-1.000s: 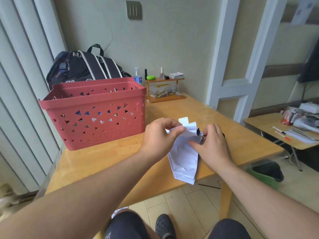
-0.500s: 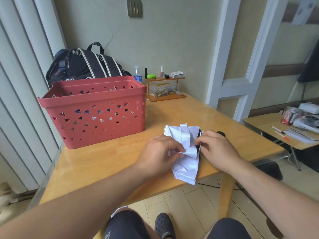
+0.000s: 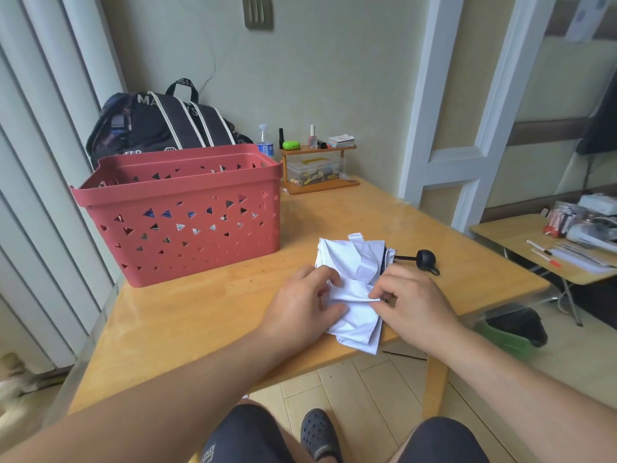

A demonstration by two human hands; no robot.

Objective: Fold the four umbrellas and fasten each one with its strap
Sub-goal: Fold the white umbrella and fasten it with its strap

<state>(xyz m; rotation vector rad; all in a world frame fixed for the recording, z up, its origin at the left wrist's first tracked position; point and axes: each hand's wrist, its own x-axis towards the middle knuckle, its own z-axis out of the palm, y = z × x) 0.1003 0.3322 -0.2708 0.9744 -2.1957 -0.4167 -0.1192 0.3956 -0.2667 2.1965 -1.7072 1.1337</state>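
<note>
White umbrella on table, left hand and right hand pinching its fabric, red basket beside.

Table; basket; umbrella; rack
</note>
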